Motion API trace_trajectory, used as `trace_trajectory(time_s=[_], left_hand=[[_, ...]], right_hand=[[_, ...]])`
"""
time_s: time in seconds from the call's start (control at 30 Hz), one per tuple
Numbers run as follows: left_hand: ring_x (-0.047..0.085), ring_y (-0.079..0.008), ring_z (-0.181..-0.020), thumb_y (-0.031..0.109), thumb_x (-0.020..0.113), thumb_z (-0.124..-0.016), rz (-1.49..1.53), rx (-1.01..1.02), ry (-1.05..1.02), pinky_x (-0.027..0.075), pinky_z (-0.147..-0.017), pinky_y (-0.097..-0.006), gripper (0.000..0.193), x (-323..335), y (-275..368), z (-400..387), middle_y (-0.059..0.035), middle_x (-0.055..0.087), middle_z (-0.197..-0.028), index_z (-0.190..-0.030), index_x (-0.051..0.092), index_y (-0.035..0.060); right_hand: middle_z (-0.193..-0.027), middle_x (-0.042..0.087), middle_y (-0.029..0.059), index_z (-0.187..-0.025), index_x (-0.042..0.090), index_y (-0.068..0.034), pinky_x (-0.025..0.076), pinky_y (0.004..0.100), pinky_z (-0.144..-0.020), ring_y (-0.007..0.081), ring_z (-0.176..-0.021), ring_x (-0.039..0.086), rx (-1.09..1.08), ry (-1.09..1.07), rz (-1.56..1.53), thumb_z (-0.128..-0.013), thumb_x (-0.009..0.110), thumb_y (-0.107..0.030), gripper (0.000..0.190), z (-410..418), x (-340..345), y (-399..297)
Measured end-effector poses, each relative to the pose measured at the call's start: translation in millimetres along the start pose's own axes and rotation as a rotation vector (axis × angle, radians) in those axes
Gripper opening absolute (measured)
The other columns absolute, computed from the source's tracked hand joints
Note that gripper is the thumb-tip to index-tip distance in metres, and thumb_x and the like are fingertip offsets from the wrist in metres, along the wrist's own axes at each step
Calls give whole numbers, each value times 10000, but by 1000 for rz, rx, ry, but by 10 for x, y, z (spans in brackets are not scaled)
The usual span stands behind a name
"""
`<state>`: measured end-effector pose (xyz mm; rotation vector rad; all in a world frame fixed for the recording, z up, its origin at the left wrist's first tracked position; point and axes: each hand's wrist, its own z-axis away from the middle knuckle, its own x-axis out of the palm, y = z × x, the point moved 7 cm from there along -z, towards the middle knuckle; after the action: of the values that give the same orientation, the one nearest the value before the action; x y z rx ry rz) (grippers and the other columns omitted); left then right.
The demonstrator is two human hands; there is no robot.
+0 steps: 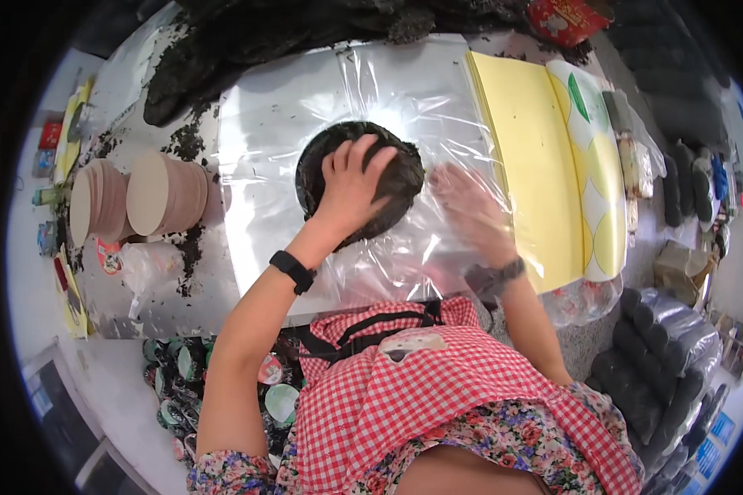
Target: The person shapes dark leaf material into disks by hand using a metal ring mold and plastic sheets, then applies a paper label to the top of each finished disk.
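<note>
A round, dark, leafy-looking bundle [402, 185] lies on clear plastic film [272, 148] at the middle of the worktable. My left hand [350, 182] rests on top of it with the fingers spread. To the right of the bundle is my right hand [470, 207], blurred, over or under the shiny film; I cannot tell which. No object shows in it. A dark band is on each wrist. The underside of the bundle is hidden.
Two stacks of round pinkish discs [152, 195] stand at the left, near a crumpled plastic bag [152, 269]. Yellow sheets [532, 167] lie on the right. A large dark heap [272, 37] and a red packet [566, 21] are at the far edge.
</note>
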<state>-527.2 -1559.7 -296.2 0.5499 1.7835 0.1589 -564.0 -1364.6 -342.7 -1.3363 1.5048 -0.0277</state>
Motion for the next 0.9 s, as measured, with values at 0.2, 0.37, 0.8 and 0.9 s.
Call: trace_trajectory(time_s=[0.2, 0.37, 0.8, 0.9], left_hand=[[145, -420, -1397, 362, 707, -783, -203, -92, -310, 196, -997, -756, 646, 345, -229, 161, -61, 146, -1551, -1367, 434, 397], [99, -374, -1428, 437, 684, -790, -291, -83, -335, 180, -1009, -755, 557, 365, -256, 174, -20, 128, -1571, -1315, 504, 389], [510, -322, -1138, 91, 620, -796, 452, -84, -130, 426, -984, -419, 405, 389, -653, 605, -126, 533, -1221, -1195, 548, 106], [561, -321, -1027, 51, 571, -803, -34, 271, -142, 470, -913, -370, 321, -214, -257, 536, -174, 564, -1121, -1124, 564, 52]], right_hand=[[-879, 659, 10, -1122, 642, -34, 508, 242, -772, 100, -752, 585, 758, -97, -1177, -983, 531, -274, 299, -1263, 418, -401], [-1201, 587, 134, -1191, 592, -17, 475, 373, -921, 215, -1089, 571, 344, 75, -649, -889, 642, -219, 366, -732, -204, -377], [-1011, 653, 173, -1100, 617, -19, 490, 375, -824, 331, -912, 627, 23, -408, -403, -801, 633, -151, 328, -1403, 656, -936], [-874, 600, 192, -1032, 591, -15, 471, 431, -744, 373, -835, 586, 35, -312, -597, -824, 604, -154, 251, -1357, 614, -798]])
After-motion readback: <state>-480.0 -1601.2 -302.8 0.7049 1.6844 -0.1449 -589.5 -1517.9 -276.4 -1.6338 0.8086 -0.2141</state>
